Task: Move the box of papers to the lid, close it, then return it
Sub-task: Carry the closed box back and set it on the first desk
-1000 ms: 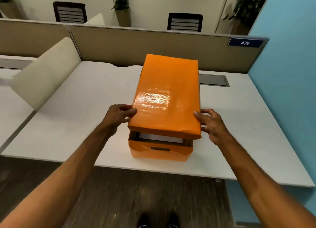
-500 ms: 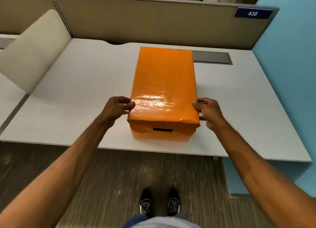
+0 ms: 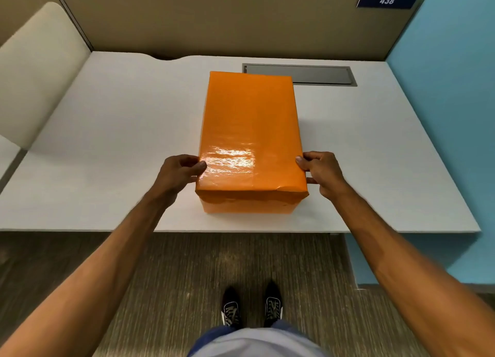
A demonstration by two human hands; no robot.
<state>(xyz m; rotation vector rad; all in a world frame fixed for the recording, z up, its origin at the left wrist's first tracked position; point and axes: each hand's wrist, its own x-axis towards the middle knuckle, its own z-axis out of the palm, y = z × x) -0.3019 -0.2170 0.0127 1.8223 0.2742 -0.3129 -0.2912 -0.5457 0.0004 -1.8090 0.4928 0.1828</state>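
An orange box (image 3: 247,207) stands on the white desk (image 3: 112,132) near its front edge, with the glossy orange lid (image 3: 250,132) seated fully down over it. The papers inside are hidden. My left hand (image 3: 178,176) pinches the lid's left edge near the front corner. My right hand (image 3: 321,173) grips the lid's right edge at the matching spot. Only a narrow strip of the box's front wall shows below the lid.
A grey cable hatch (image 3: 298,74) is set into the desk behind the box. A tan partition (image 3: 214,19) with a blue "438" plate (image 3: 387,0) closes the back, a blue wall (image 3: 450,94) the right. A cream divider panel (image 3: 34,70) stands at left.
The lid came down from a tilted position above the open box until it sits flush, covering the papers and the handle slot. Both hands stayed on its sides.
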